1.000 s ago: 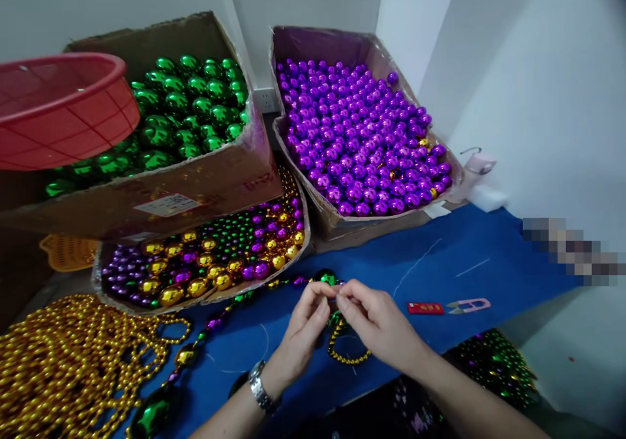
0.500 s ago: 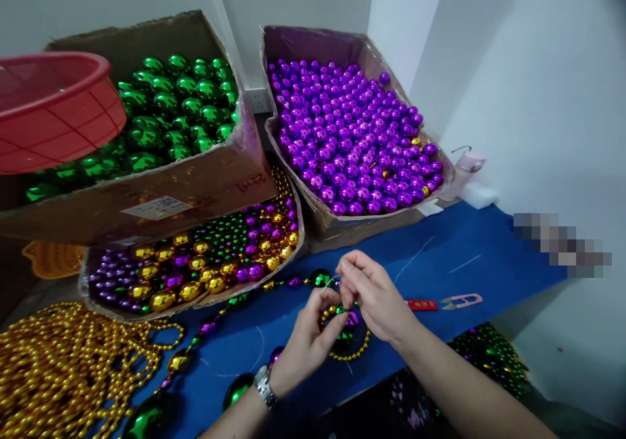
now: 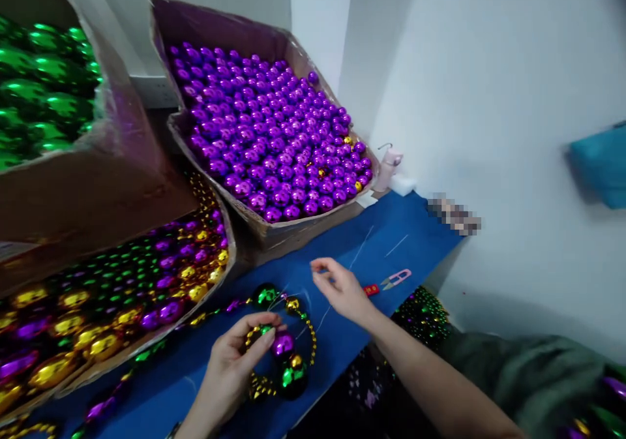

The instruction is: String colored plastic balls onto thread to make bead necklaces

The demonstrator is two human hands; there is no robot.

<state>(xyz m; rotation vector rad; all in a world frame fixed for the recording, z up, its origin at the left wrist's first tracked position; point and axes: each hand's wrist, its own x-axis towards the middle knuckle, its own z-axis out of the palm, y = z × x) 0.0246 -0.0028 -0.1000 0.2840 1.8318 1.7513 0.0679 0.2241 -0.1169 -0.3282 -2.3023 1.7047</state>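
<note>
Low in the middle of the frame, your left hand [image 3: 229,370] comes up from the bottom edge with the wrist bent. Its thumb and fingers are curled and pinch the bead string [image 3: 283,354] beside a purple bead, just above the blue counter [image 3: 342,348]. The string makes a loop of small gold beads with bigger purple, gold and green beads, and it lies under and to the right of this hand.

A little higher and to the right, your right hand [image 3: 342,289] is lifted above the counter, and the forearm goes down to the lower right corner. The thumb and first finger are pressed together on a thin thread [image 3: 320,318], which runs down toward the bead string; the other fingers are loosely bent.

Behind the right hand, small pink scissors [image 3: 397,277] lie on the counter. At the left is a box of mixed beads [image 3: 122,289]. Farther, in the upper middle, stands a box of purple beads [image 3: 274,132], and a box of green beads [image 3: 44,87] is in the upper left.
</note>
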